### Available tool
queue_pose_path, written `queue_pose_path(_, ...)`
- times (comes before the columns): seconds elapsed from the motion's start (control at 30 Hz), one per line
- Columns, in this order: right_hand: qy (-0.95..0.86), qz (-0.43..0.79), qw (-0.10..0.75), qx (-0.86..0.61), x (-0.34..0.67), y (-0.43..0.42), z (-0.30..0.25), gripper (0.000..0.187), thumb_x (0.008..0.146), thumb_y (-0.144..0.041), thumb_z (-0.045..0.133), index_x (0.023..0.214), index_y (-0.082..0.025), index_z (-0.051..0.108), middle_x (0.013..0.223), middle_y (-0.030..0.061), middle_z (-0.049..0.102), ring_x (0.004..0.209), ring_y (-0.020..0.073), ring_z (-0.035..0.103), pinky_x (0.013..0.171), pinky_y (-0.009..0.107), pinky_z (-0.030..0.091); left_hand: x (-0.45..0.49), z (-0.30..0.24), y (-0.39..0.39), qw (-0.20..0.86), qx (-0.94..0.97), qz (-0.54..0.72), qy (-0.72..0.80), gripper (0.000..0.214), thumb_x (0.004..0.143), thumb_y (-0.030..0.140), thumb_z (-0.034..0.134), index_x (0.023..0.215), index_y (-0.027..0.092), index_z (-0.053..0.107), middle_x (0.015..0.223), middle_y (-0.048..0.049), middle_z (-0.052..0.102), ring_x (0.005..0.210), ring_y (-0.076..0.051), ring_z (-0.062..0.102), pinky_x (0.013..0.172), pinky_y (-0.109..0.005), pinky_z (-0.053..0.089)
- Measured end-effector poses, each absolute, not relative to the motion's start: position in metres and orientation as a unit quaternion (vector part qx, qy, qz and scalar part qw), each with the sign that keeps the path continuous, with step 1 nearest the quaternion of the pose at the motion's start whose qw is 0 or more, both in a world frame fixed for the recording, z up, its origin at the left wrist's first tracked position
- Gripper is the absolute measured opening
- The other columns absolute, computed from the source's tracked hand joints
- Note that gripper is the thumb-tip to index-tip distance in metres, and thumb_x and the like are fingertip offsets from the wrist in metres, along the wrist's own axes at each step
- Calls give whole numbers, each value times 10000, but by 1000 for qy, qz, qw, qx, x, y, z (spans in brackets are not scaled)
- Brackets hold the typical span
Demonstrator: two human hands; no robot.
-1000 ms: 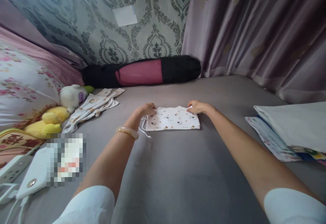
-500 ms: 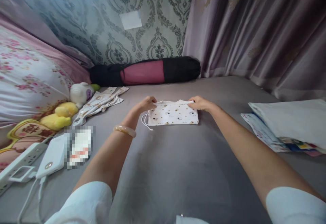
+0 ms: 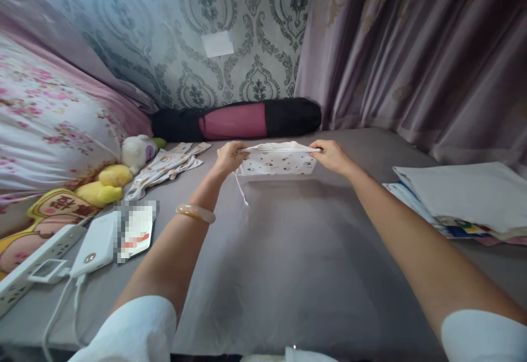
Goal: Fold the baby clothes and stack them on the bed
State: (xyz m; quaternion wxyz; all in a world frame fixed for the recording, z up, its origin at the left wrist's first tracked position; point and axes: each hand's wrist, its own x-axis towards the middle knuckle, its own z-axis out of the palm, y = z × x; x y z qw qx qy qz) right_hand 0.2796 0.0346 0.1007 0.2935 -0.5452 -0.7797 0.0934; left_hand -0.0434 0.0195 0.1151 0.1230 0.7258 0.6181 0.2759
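A white garment [image 3: 280, 163] with a small brown and black print hangs between my two hands, held up off the grey sheet. It looks folded, with a waistband-like edge along the top and a white drawstring [image 3: 242, 189] dangling at its left side. My left hand [image 3: 231, 156] pinches the top left corner, a pale bangle [image 3: 195, 213] on that wrist. Gripping the opposite top corner is my right hand [image 3: 330, 155], its fingers closed over the edge.
The grey bedsheet [image 3: 272, 263] spreads below. Leftward lie printed baby clothes [image 3: 167, 167], plush toys [image 3: 99, 186], a power bank [image 3: 96, 244], a blurred phone-like thing [image 3: 136, 233] and a power strip [image 3: 45, 260]. A cloth stack [image 3: 457, 191] sits right; a black-and-pink roll bag [image 3: 234, 120] lies at the wall.
Both hands have raised the white garment off the sheet, tilting its top edge up. Its drawstring now hangs freely. The camera view has shifted slightly.
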Motion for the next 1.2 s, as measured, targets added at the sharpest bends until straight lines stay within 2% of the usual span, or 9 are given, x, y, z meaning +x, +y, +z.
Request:
queue_pose_path(0.1,-786,-18,306,-536,275,25,89,226,828,-161,526,980,-177,692,1013,85,703,910,230,583,831,353,401,-36,105,13,31,727,260,635,264,806,197,551,1014,209,712,1036,-64,696,1034,-251,572,924,-400,365)
queue_pose_path(0.23,-814,-66,286,-501,276,3,72,220,837,-123,482,944,-183,664,982,89,697,928,247,567,861,372,380,-39,84,-3,3,759,234,607,248,839,185,517,994,232,705,1022,-63,692,1034,-256,570,952,-429,338)
queue_pose_path(0.4,-846,-70,279,-450,287,-27,53,229,830,-91,470,944,-202,635,974,64,685,933,232,557,868,353,373,-50,59,-30,-7,805,246,540,257,844,165,500,980,256,698,1013,-45,693,986,-229,571,966,-417,327)
queue_pose_path(0.63,-874,-50,240,-420,293,-54,31,287,827,-54,443,991,-195,631,1031,75,674,1000,229,550,909,347,373,-57,34,-58,6,851,196,488,347,807,110,491,1038,271,695,1078,-51,677,1057,-233,548,1005,-427,311)
queue_pose_path(0.9,-883,-33,198,-424,296,-69,18,334,876,-84,408,1059,-202,662,1089,86,670,1040,226,549,939,361,373,-56,27,-74,27,861,147,487,405,802,76,465,1086,268,680,1138,-61,665,1096,-237,537,1001,-426,310)
queue_pose_path(1.0,-888,-41,188,-418,296,-73,20,386,823,-36,417,1068,-195,669,1096,86,666,1046,223,547,966,355,358,-57,27,-79,20,865,133,484,451,751,72,469,1101,259,683,1126,-72,662,1085,-254,539,1001,-448,308)
queue_pose_path(1.1,-882,-42,181,-433,290,-76,25,389,773,-7,427,997,-185,691,1061,90,679,1017,225,559,974,363,357,-54,32,-81,27,866,123,484,396,740,115,496,1052,243,702,1079,-75,676,1053,-261,557,1013,-466,302)
queue_pose_path(1.2,-860,-30,186,-475,273,-72,31,339,813,-39,412,935,-170,701,1032,99,696,993,232,581,967,379,374,-42,39,-75,30,845,137,517,290,826,183,474,995,221,707,1042,-80,697,1032,-256,583,1010,-460,323)
